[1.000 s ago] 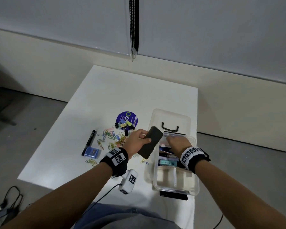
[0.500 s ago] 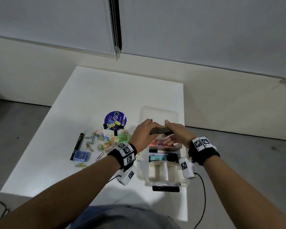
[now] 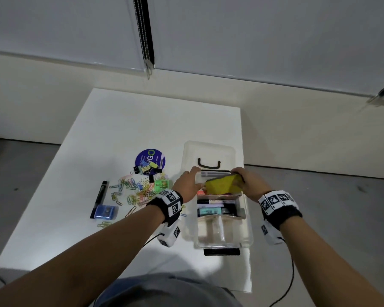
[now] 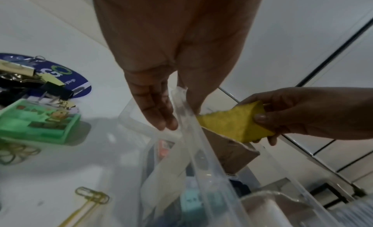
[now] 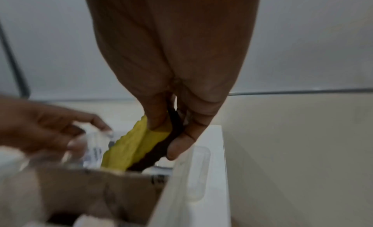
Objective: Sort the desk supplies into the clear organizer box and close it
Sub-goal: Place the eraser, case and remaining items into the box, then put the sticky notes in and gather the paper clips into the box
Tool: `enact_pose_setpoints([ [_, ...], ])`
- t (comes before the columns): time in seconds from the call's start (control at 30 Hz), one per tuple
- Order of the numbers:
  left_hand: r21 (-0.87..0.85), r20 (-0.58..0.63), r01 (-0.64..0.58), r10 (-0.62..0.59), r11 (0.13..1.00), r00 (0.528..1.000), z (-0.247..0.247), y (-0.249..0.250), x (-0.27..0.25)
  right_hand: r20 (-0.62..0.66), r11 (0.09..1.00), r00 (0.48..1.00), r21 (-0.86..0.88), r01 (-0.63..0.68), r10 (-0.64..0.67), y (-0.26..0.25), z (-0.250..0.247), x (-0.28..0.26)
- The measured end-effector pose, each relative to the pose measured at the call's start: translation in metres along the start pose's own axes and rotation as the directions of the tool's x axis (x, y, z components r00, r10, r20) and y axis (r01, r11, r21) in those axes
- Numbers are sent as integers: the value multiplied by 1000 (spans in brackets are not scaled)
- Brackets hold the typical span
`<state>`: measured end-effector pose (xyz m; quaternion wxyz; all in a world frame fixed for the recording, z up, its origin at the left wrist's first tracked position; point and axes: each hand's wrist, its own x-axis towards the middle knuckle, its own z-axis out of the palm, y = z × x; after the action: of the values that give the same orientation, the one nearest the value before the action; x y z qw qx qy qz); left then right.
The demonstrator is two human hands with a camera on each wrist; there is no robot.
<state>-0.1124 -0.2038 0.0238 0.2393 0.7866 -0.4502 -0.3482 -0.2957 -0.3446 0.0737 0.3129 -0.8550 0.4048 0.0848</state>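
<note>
White worktop (image 3: pixel 120 134) set against a pale wall and a grey floor, with window blinds above. At its right edge, the clear organizer box (image 3: pixel 248 229), open, with the lid (image 3: pixel 208 151) flat just behind it, black handle up. Over the far end of the box, a yellow foam block (image 3: pixel 223 185) with a dark backing, probably a board eraser, pinched at one end by the right grip (image 3: pixel 251 185), one digit on the yellow face and another on the dark one. By the look of it light, soft and squashy, and rough enough not to slip. Best taken across the two broad faces and eased down gently, given a likely tight fit. Left grip (image 3: pixel 186 183) closed on a clear plastic wall at the far left of the box, fingers one side and thumb the other, apparently steadying it; box wall or inner tray, cannot tell. Inside, far and middle compartments packed with dark pens, a teal item (image 3: pixel 210 210) and a piece of brown card (image 4: pixel 230 152); near compartments seemingly bare between clear dividers. Loose on the worktop to the left: coloured paper clips (image 3: pixel 131 191), binder clips (image 3: pixel 143 168) on a round purple disc (image 3: pixel 150 159), a green case (image 3: pixel 162 185), a black marker (image 3: pixel 100 198) and a blue sharpener (image 3: pixel 104 212). Thin box walls, likely to flex or skid under a hard push.
</note>
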Motion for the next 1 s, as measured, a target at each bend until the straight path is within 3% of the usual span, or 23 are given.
enact_pose_setpoints([
  [0.2,-111,-26,11,-14,994,1000,1,-6,-2,41,993,993,-39,-109,111,-26,34,4],
  [0.27,-127,-28,12,-16,992,999,-1,-8,-3,-14,973,993,-197,-118,118,-29,39,4],
  [0.37,-114,-30,-1,-2,993,1000,-1,-10,-5,-89,897,996,-439,-47,9,-37,48,2],
  [0.47,-118,-29,-6,2,993,1000,-4,-9,-6,4,888,1000,-459,-25,30,-48,54,4],
  [0.57,-192,34,-22,30,981,999,-11,-14,-10,101,880,985,-470,-74,137,-56,48,8],
  [0.67,-211,56,7,5,978,998,-37,-37,-18,31,906,994,-415,-86,109,-80,36,10],
  [0.73,-141,13,-6,7,990,1000,-62,-68,-27,-109,946,994,-323,-5,-32,-108,38,15],
  [0.8,49,2,0,0,999,1000,-87,-110,-39,-153,975,978,-193,113,-144,-146,54,22],
  [0.9,321,52,112,-135,941,989,-116,-163,-65,14,968,980,-151,198,-198,-196,100,42],
  [1.0,548,141,73,-177,834,974,-130,-193,-83,214,960,974,-247,131,-78,-218,144,63],
])
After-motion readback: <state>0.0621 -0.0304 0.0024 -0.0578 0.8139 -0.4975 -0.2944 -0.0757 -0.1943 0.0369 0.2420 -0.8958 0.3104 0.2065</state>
